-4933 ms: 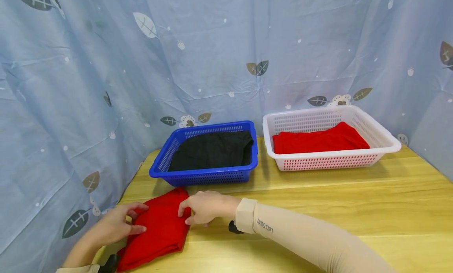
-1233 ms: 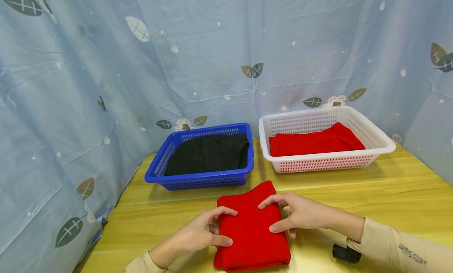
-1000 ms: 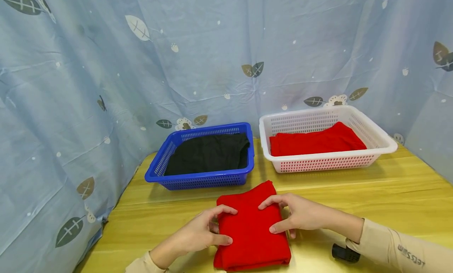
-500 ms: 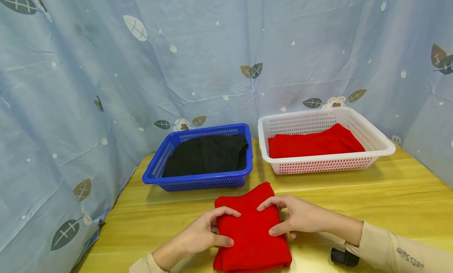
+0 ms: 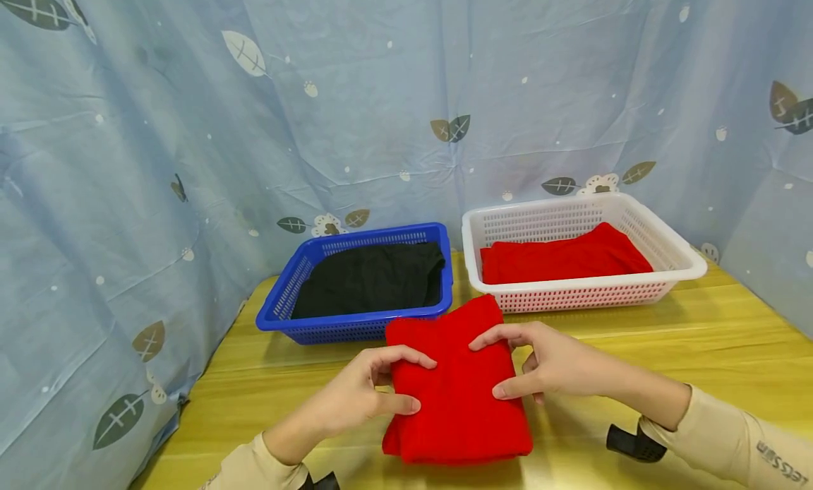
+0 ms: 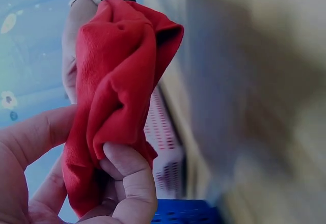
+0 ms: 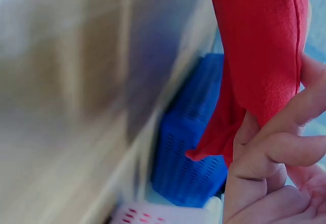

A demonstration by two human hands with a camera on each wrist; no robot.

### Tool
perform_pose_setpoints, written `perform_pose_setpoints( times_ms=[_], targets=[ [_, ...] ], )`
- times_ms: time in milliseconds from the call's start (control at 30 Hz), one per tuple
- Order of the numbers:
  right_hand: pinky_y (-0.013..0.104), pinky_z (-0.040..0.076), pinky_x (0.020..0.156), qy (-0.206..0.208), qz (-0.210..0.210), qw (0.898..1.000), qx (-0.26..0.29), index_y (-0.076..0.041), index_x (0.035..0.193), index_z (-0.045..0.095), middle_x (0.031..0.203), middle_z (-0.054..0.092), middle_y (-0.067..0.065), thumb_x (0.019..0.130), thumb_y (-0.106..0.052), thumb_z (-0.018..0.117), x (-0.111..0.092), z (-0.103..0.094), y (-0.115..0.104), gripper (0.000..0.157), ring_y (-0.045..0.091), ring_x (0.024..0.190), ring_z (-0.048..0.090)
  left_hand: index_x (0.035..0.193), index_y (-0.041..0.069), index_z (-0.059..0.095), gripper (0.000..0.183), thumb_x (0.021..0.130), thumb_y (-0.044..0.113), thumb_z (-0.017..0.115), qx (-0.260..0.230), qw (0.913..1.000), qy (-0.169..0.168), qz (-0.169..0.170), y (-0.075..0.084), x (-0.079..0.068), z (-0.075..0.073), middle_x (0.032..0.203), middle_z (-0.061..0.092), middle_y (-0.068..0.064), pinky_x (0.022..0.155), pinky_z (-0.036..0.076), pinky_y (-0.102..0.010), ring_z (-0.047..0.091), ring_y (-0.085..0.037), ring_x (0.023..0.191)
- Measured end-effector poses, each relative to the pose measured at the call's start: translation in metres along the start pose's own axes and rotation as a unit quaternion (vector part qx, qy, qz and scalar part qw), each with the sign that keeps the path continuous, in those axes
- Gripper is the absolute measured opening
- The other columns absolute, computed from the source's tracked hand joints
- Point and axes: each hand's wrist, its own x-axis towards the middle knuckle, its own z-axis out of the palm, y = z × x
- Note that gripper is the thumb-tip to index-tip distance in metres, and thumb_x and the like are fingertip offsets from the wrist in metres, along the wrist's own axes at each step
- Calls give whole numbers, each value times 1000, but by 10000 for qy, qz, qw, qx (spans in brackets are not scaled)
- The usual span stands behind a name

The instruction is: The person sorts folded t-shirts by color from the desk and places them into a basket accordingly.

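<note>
A folded red garment (image 5: 457, 398) is held up off the wooden table between both hands. My left hand (image 5: 365, 391) grips its left edge, with thumb and index finger on top. On the opposite edge my right hand (image 5: 552, 363) does the same. In the left wrist view, fingers curl beneath the layered end of the red cloth (image 6: 117, 76). The right wrist view shows the cloth (image 7: 262, 46) above the table, a loose corner hanging down, and fingers tucked under it.
Behind the cloth stands a blue basket (image 5: 356, 331) with a folded black garment (image 5: 371, 278). To its right is a white basket (image 5: 591, 296) holding another red garment (image 5: 565, 257). A blue leaf-print curtain (image 5: 356, 109) closes off the back and sides of the table (image 5: 641, 349).
The red garment came from the table's left side to the front middle and lay there between both hands. In the last half second both hands have raised it off the table. Both baskets stay put.
</note>
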Motion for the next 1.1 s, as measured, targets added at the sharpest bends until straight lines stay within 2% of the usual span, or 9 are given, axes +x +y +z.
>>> perform_pose_setpoints(
  times_ms=[67,233,400,533,633,800,867,933,1100],
  targets=[
    [36,60,53,95,-55,9999,-35,-11,141,65,139,61,20,92,-22,86,-3,-6,-5,55,37,48,55,134,17,73,42,94,7,79,37,10000,13,88,8,4,-3,130,68,-13,90,62,-35,71,-27,106],
    [36,58,54,307,-70,9994,-161,-11,144,62,125,64,18,92,-23,86,-6,-24,-15,58,29,49,56,134,17,75,41,95,5,78,118,9996,41,260,30,16,-13,128,71,-12,91,64,-35,75,-26,104],
    [36,58,55,580,-71,9976,-380,-14,146,61,109,61,15,93,-23,86,-10,-48,-26,60,25,52,58,137,13,73,42,96,3,76,-10,9991,43,414,53,36,-20,129,71,-14,92,66,-41,76,-26,104],
    [35,57,56,887,-16,9944,-583,-16,147,60,102,63,14,92,-23,86,-13,-74,-35,61,26,56,61,137,15,73,42,96,5,77,137,9980,107,611,73,61,-24,122,74,-14,91,66,-40,75,-25,104],
    [34,58,63,1131,121,9906,-758,-20,149,58,119,71,15,94,-25,85,-16,-94,-39,62,26,63,69,136,15,73,41,97,4,76,71,9979,145,635,88,83,-25,118,75,-15,93,65,-40,74,-25,107],
    [34,58,67,1487,395,9809,-1195,-24,152,55,140,66,16,95,-28,84,-14,-129,-36,64,24,64,67,135,16,74,40,97,3,76,-131,9979,220,591,103,123,-23,117,74,-15,92,64,-38,73,-25,108],
    [34,56,64,1568,515,9772,-1337,-25,153,54,132,68,14,96,-29,84,-11,-142,-34,65,24,61,59,135,17,74,41,96,4,76,-94,9978,285,585,104,139,-22,116,74,-14,89,64,-35,72,-24,106],
    [35,56,65,1579,610,9759,-1378,-25,154,53,118,69,12,97,-28,83,-7,-154,-29,65,24,63,59,134,17,75,41,96,4,76,-116,9978,345,549,105,155,-21,117,74,-14,87,62,-34,70,-24,105],
    [35,53,66,1524,833,9729,-1527,-24,157,49,96,57,7,99,-31,80,7,-178,-14,66,27,72,61,134,16,75,41,95,2,74,-218,9976,531,398,103,191,-18,120,71,-14,80,60,-33,66,-23,101]
  ],
)
